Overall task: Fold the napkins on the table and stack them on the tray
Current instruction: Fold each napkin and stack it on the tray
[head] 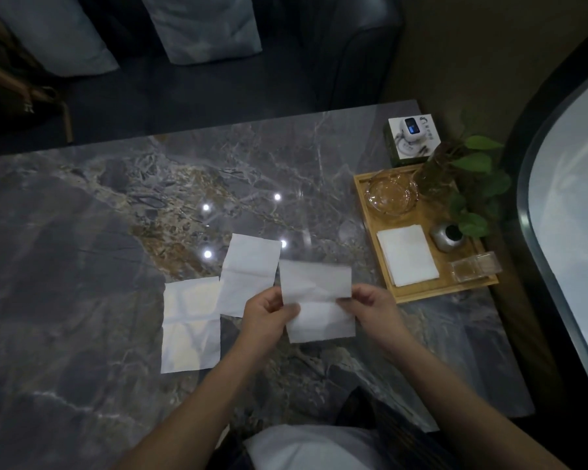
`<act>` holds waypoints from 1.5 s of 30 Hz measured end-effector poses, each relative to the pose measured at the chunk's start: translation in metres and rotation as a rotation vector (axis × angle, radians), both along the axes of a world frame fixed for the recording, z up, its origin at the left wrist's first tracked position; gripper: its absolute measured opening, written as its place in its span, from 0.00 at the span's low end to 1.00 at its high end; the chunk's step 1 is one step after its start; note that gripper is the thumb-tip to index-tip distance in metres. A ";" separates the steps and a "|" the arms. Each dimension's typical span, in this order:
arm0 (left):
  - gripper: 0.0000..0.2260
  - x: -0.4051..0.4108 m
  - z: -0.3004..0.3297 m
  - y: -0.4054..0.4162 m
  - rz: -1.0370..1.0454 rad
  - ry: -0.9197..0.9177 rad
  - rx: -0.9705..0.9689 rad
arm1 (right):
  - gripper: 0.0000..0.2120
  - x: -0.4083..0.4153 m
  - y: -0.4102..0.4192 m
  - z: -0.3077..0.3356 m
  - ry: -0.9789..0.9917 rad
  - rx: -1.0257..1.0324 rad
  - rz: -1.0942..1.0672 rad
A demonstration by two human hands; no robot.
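Note:
A white napkin [316,293] is held up just above the marble table, bent across its middle. My left hand [269,312] pinches its left edge and my right hand [370,305] pinches its right edge. Two more napkins lie flat and unfolded on the table: one [190,325] at the left, one [250,273] beside it, slightly overlapping. A wooden tray [365,212] stands at the right, and a folded white napkin stack [407,254] rests in its near half.
On the tray stand a glass ashtray [391,195], a small metal pot [448,237], a clear plastic box [474,268] and a leafy plant in a glass [469,184]. A small white box [413,137] sits behind the tray. A dark sofa lies beyond the table.

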State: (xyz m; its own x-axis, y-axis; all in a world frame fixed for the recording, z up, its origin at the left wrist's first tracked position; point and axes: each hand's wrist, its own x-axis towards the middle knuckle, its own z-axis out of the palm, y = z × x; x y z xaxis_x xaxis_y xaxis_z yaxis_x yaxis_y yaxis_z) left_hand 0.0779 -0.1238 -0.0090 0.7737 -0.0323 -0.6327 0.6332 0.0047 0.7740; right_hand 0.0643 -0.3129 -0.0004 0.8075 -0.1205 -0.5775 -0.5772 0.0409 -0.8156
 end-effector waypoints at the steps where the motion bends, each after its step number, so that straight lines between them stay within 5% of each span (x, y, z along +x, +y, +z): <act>1: 0.12 0.000 0.000 0.001 0.005 -0.015 0.003 | 0.17 0.001 0.000 0.002 -0.019 -0.053 0.021; 6: 0.07 0.006 0.006 -0.001 0.125 0.098 -0.068 | 0.21 0.003 -0.003 0.010 -0.089 -0.090 0.054; 10: 0.14 0.012 0.010 -0.005 0.222 0.310 -0.228 | 0.20 0.005 -0.005 0.010 -0.096 -0.118 0.060; 13: 0.10 0.009 0.008 -0.007 0.119 0.237 -0.165 | 0.21 0.006 -0.004 0.011 -0.108 -0.153 0.062; 22: 0.11 0.009 0.008 -0.012 0.036 0.043 -0.034 | 0.07 0.010 -0.002 0.015 0.027 0.289 -0.188; 30: 0.11 0.008 0.006 -0.016 -0.011 -0.046 0.018 | 0.06 0.006 0.003 0.010 -0.010 -0.046 0.009; 45: 0.14 0.015 0.005 -0.019 -0.020 -0.032 0.021 | 0.04 0.005 -0.010 0.002 0.003 0.141 -0.140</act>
